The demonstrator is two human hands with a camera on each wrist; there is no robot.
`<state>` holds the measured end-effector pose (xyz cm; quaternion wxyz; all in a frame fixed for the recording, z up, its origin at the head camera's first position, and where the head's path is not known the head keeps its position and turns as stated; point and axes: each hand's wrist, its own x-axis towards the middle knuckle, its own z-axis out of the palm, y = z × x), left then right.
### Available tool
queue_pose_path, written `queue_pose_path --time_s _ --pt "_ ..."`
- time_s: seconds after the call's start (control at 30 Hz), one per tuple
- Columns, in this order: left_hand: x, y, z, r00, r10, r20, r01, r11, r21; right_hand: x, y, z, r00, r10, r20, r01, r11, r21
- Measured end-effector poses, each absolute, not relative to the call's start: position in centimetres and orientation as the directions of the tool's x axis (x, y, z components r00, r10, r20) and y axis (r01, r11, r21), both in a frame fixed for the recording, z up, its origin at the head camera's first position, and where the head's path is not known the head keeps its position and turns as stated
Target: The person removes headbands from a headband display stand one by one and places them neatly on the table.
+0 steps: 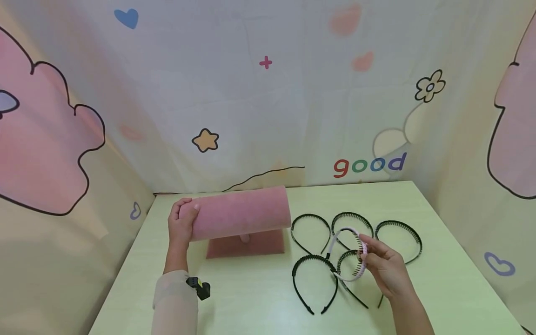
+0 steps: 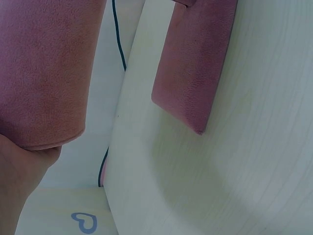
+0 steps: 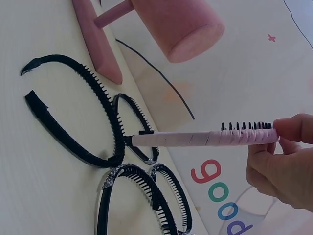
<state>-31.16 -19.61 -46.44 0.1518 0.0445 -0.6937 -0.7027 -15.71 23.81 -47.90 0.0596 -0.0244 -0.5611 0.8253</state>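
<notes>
A pink padded cylinder [image 1: 240, 214] sits on a short post above a flat pink base [image 1: 251, 249]. My left hand [image 1: 181, 228] grips the cylinder's left end, thumb on the near side. In the left wrist view only part of that hand shows, under the end of the cylinder. My right hand [image 1: 387, 270] pinches a pale pink headband [image 3: 181, 139] with black comb teeth between thumb and fingers. In the head view this headband overlaps the black ones beneath it. Near it lies a black headband [image 1: 313, 257] with a toothed band and its ends towards me.
Several more black headbands lie on the right of the pale table [image 1: 247, 298], among them one at the far right [image 1: 418, 237] and one at the back left [image 1: 310, 215]. A printed curtain [image 1: 268, 102] hangs behind the table and along both sides.
</notes>
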Motion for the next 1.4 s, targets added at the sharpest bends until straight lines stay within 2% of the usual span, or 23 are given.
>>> queue_pose_path --time_s 0.13,0.17,0.23,0.33,0.47,0.6,0.77,0.83,0.9,1.03,1.13,1.2,1.33,1.4 --pt "-31.6 -19.9 -46.9 -0.951 -0.278 0.134 0.138 0.003 0.990 -15.7 24.2 -48.2 -0.986 0.166 0.011 -0.070 -0.353 -0.933" --pt "-31.7 -19.9 -46.9 -0.952 -0.278 0.129 0.134 0.000 0.991 -16.3 25.0 -50.0 -0.983 0.181 0.031 -0.092 -0.341 -0.935" --pt "-31.7 -19.9 -47.0 -0.952 -0.278 0.126 0.131 0.001 0.991 -16.5 25.6 -50.8 -0.976 0.213 0.039 -0.109 -0.328 -0.938" --pt "-31.5 -19.7 -46.8 -0.951 -0.280 0.130 0.136 -0.001 0.991 -17.5 27.7 -54.3 -0.970 0.216 0.116 -0.183 -0.326 -0.928" --pt "-31.3 -19.6 -46.6 -0.950 -0.284 0.131 0.137 -0.001 0.991 -17.8 29.4 -56.5 -0.965 0.178 0.194 -0.247 -0.358 -0.900" --pt "-31.3 -19.6 -46.5 -0.949 -0.283 0.136 0.142 -0.001 0.990 -17.9 29.7 -57.0 -0.955 0.156 0.251 -0.294 -0.432 -0.853" --pt "-31.6 -19.9 -46.9 -0.948 -0.285 0.139 0.146 -0.003 0.989 -18.9 30.6 -59.6 -0.940 0.194 0.280 -0.338 -0.444 -0.829" --pt "-31.9 -20.0 -47.3 -0.948 -0.287 0.134 0.142 -0.006 0.990 -18.8 30.5 -59.4 -0.938 0.202 0.281 -0.343 -0.434 -0.833" --pt "-32.3 -20.2 -47.7 -0.948 -0.288 0.133 0.143 -0.011 0.990 -18.0 29.4 -57.4 -0.937 0.201 0.287 -0.346 -0.413 -0.842" --pt "-32.8 -20.4 -48.3 -0.946 -0.294 0.136 0.149 -0.022 0.989 -16.0 26.8 -51.7 -0.926 0.215 0.310 -0.377 -0.472 -0.797" --pt "-32.8 -20.3 -48.4 -0.944 -0.296 0.149 0.163 -0.024 0.986 -15.4 26.6 -50.2 -0.906 0.252 0.339 -0.422 -0.492 -0.762" --pt "-32.8 -20.3 -48.4 -0.941 -0.296 0.161 0.176 -0.026 0.984 -15.6 27.8 -51.2 -0.896 0.271 0.351 -0.443 -0.508 -0.738" --pt "-32.7 -20.2 -48.3 -0.941 -0.296 0.163 0.178 -0.024 0.984 -17.5 32.3 -56.9 -0.850 0.330 0.410 -0.525 -0.476 -0.705" --pt "-32.7 -20.3 -48.3 -0.943 -0.296 0.152 0.165 -0.022 0.986 -18.0 33.9 -58.9 -0.831 0.389 0.398 -0.547 -0.434 -0.716"
